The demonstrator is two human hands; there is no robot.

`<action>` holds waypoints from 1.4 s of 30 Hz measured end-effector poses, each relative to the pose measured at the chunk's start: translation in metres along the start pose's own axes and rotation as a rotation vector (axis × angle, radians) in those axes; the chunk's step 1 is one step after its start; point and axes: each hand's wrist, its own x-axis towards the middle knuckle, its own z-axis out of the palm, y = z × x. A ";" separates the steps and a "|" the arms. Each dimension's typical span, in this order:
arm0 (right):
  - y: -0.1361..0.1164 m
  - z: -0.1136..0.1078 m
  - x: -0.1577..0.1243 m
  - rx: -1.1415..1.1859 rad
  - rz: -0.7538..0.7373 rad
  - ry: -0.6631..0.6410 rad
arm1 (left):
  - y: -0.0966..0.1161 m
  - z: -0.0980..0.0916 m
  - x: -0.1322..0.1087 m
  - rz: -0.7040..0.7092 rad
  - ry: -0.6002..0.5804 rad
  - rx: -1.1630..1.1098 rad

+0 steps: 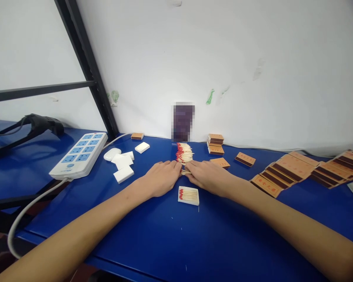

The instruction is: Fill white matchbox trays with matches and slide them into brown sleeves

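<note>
A pile of red-tipped matches [184,152] lies on the blue table [170,235] near the wall. My left hand [161,178] and my right hand [207,176] rest knuckles up on either side of the pile's near end, fingertips pinched together on a few matches. Just in front of both hands sits an open white matchbox tray [188,195] filled with matches. A single loose match lies beside the tray.
Empty white trays [123,164] and a white power strip [79,154] lie to the left. Brown matchbox sleeves [215,144] are stacked behind my right hand, and a long overlapping row of sleeves [297,168] runs to the right. A black frame stands at left.
</note>
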 end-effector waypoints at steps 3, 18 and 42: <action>0.000 0.001 0.001 0.076 -0.001 0.009 | -0.004 0.001 0.000 0.043 -0.007 -0.044; 0.003 -0.009 -0.002 0.331 -0.018 -0.036 | -0.004 -0.007 -0.004 0.024 0.004 -0.120; 0.002 -0.018 -0.006 0.349 0.054 -0.108 | -0.007 -0.009 -0.006 0.082 0.080 -0.101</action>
